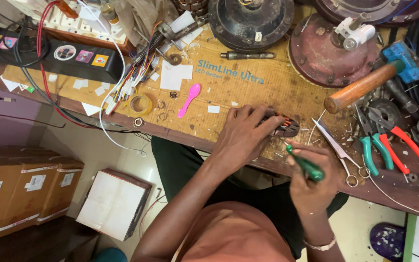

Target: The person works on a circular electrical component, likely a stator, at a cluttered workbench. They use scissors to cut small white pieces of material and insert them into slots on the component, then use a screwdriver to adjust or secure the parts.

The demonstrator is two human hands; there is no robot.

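My left hand [242, 135] grips a small dark motor stator with copper windings [285, 126] at the front edge of the cardboard-covered workbench [248, 87]. My right hand [311, 179] holds a green-handled screwdriver [306, 166], its tip pointing up toward the stator. Scissors [338, 148] lie just right of the stator.
A wooden-handled hammer with a blue head [372, 80], green and red pliers [384, 153], round fan motor housings [326, 51], a pink spoon [189, 99], a tape roll [140, 104] and tangled wires [122, 82] crowd the bench. Cardboard boxes [20, 189] sit on the floor to the left.
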